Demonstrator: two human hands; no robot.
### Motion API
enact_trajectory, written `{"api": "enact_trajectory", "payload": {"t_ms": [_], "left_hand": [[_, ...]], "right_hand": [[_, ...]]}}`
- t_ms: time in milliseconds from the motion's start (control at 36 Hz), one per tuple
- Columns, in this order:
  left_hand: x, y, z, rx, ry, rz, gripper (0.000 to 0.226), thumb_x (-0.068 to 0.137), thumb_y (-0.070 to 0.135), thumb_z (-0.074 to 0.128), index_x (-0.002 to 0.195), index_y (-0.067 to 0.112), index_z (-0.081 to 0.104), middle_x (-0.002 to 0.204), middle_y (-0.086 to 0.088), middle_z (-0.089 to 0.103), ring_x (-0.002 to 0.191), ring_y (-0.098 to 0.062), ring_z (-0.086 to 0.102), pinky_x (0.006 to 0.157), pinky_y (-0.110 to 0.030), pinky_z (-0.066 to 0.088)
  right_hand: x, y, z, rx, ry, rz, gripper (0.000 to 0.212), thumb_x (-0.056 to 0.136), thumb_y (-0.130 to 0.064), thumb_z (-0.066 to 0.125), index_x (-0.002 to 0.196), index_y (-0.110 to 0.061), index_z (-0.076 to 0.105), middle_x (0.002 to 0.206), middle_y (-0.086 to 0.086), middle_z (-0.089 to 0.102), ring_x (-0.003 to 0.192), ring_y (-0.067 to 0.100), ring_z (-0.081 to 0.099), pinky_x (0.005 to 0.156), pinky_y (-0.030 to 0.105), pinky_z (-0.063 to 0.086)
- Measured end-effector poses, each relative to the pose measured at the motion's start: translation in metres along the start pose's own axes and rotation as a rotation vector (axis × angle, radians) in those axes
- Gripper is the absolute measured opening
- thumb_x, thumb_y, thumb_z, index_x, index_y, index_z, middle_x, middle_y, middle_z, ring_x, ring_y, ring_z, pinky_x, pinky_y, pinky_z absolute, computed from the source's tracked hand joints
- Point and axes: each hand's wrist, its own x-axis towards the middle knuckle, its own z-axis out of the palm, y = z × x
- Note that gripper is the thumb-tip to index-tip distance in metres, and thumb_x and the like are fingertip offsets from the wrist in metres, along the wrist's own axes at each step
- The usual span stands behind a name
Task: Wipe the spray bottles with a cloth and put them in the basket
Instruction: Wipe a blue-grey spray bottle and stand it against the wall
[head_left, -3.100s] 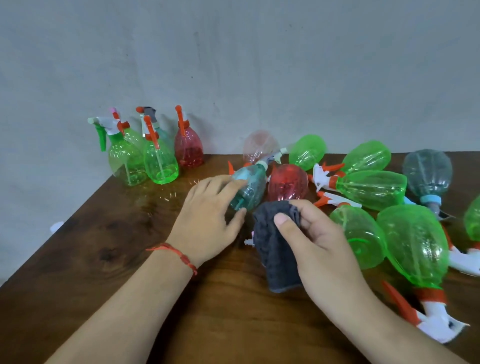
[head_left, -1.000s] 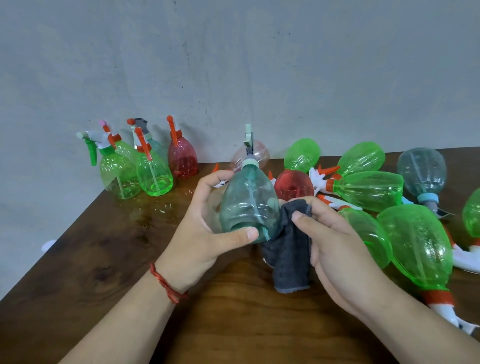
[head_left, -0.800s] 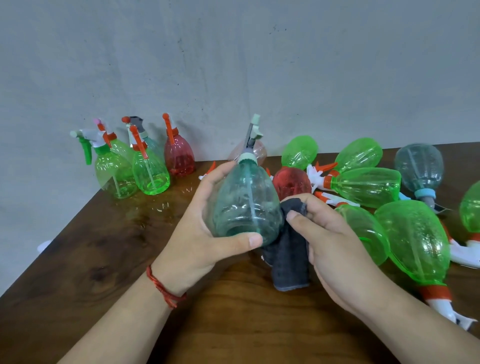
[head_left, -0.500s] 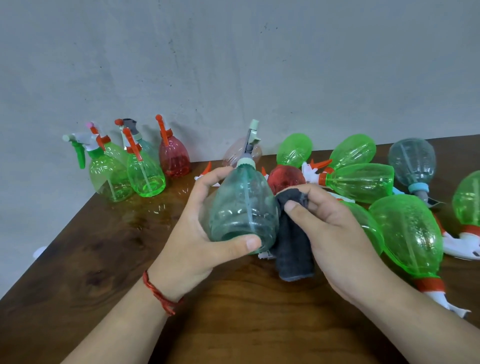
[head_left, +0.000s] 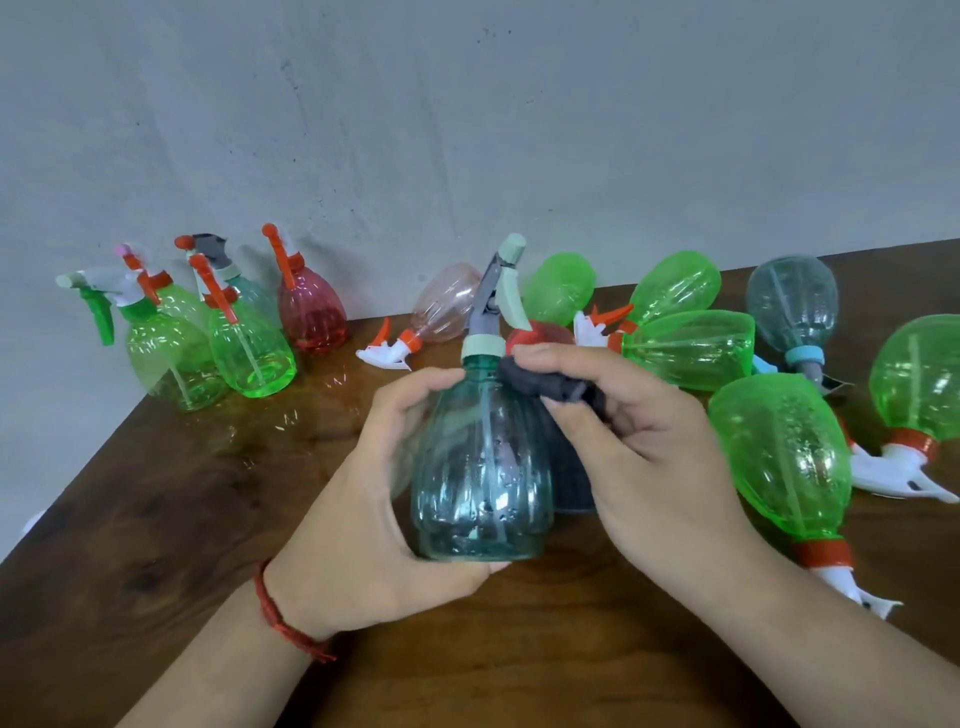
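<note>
My left hand grips a clear teal spray bottle upright just above the table, thumb under its base and fingers behind it. Its grey and pale green trigger head points up. My right hand holds a dark grey cloth pressed against the bottle's right shoulder near the neck; most of the cloth hangs hidden behind the bottle. No basket is in view.
Several green bottles and a red one stand upright at the back left of the brown wooden table. Many green bottles, a teal one and a pink one lie on their sides at the right and back. A grey wall rises behind.
My left hand lifted the teal bottle off the table and stood it upright. My right hand brought the cloth up from the bottle's lower side to its shoulder near the neck.
</note>
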Motion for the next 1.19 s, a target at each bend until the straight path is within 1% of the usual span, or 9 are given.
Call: {"api": "enact_trajectory", "payload": {"t_ms": [56, 139, 222, 417, 556, 722, 889, 1083, 1194], "left_hand": [[-0.007, -0.006, -0.003, 0.055, 0.020, -0.027, 0.116, 0.060, 0.025, 0.102, 0.156, 0.035, 0.038, 0.154, -0.003, 0.055, 0.142, -0.033, 0.056, 0.112, -0.061, 0.049], [0.001, 0.006, -0.002, 0.078, 0.025, -0.010, 0.112, 0.068, 0.019, 0.098, 0.158, 0.016, 0.030, 0.154, -0.007, 0.050, 0.142, -0.037, 0.055, 0.114, -0.057, 0.049], [0.002, 0.012, 0.001, 0.039, 0.018, 0.021, 0.120, 0.072, 0.014, 0.099, 0.164, 0.014, 0.022, 0.160, -0.009, 0.046, 0.146, -0.034, 0.052, 0.117, -0.057, 0.046], [0.003, 0.014, 0.001, 0.058, 0.150, 0.057, 0.112, 0.071, 0.021, 0.097, 0.162, 0.014, 0.033, 0.157, 0.004, 0.052, 0.145, -0.023, 0.055, 0.115, -0.036, 0.050], [0.004, 0.012, -0.006, -0.048, 0.257, 0.030, 0.105, 0.073, 0.027, 0.092, 0.161, 0.018, 0.037, 0.155, -0.008, 0.054, 0.141, -0.030, 0.058, 0.113, -0.043, 0.052], [0.005, 0.009, -0.005, -0.089, 0.275, 0.014, 0.102, 0.074, 0.025, 0.090, 0.161, 0.016, 0.036, 0.154, -0.010, 0.054, 0.139, -0.033, 0.059, 0.112, -0.054, 0.052], [0.002, 0.011, 0.001, -0.003, 0.162, 0.042, 0.110, 0.072, 0.017, 0.097, 0.161, 0.011, 0.034, 0.157, -0.007, 0.051, 0.144, -0.032, 0.054, 0.115, -0.051, 0.050], [0.002, 0.014, 0.009, 0.095, 0.031, 0.106, 0.118, 0.066, 0.009, 0.100, 0.160, 0.012, 0.029, 0.159, 0.002, 0.047, 0.147, -0.023, 0.052, 0.119, -0.036, 0.046], [0.002, 0.015, 0.009, 0.130, 0.024, 0.130, 0.116, 0.069, 0.014, 0.100, 0.161, 0.011, 0.029, 0.158, 0.000, 0.049, 0.145, -0.023, 0.055, 0.117, -0.033, 0.047]], "right_hand": [[0.001, 0.001, -0.001, -0.057, -0.044, -0.035, 0.046, 0.098, 0.016, 0.056, 0.117, -0.021, 0.077, 0.124, -0.012, 0.074, 0.127, 0.011, 0.065, 0.110, 0.024, 0.047], [0.001, 0.004, -0.003, -0.101, -0.085, -0.044, 0.047, 0.099, 0.015, 0.056, 0.117, -0.021, 0.079, 0.128, -0.014, 0.072, 0.131, 0.010, 0.061, 0.112, 0.022, 0.044], [0.001, 0.002, -0.004, -0.132, -0.080, -0.079, 0.048, 0.097, 0.017, 0.056, 0.115, -0.020, 0.081, 0.128, -0.015, 0.073, 0.130, 0.007, 0.062, 0.111, 0.020, 0.045], [-0.003, -0.005, -0.006, -0.271, -0.134, -0.281, 0.050, 0.089, 0.024, 0.059, 0.111, -0.015, 0.082, 0.129, -0.007, 0.073, 0.124, 0.010, 0.067, 0.104, 0.021, 0.050], [-0.008, -0.009, -0.005, -0.322, -0.202, -0.411, 0.051, 0.086, 0.019, 0.051, 0.109, -0.014, 0.082, 0.130, -0.004, 0.072, 0.118, 0.015, 0.070, 0.093, 0.028, 0.058], [-0.007, -0.008, -0.007, -0.321, -0.237, -0.465, 0.048, 0.090, 0.012, 0.047, 0.114, -0.012, 0.081, 0.133, -0.001, 0.071, 0.123, 0.021, 0.068, 0.097, 0.038, 0.058], [-0.004, 0.001, -0.005, -0.279, -0.112, -0.326, 0.053, 0.090, 0.024, 0.056, 0.120, -0.014, 0.078, 0.134, -0.006, 0.070, 0.129, 0.007, 0.063, 0.108, 0.018, 0.046], [0.005, 0.007, -0.006, 0.133, -0.079, 0.030, 0.045, 0.100, 0.017, 0.051, 0.121, -0.014, 0.076, 0.123, -0.007, 0.077, 0.123, 0.009, 0.068, 0.109, 0.023, 0.049], [0.004, 0.007, -0.009, 0.161, -0.119, 0.021, 0.041, 0.099, 0.009, 0.050, 0.126, -0.011, 0.073, 0.132, -0.003, 0.073, 0.134, 0.013, 0.062, 0.118, 0.035, 0.044]]}}
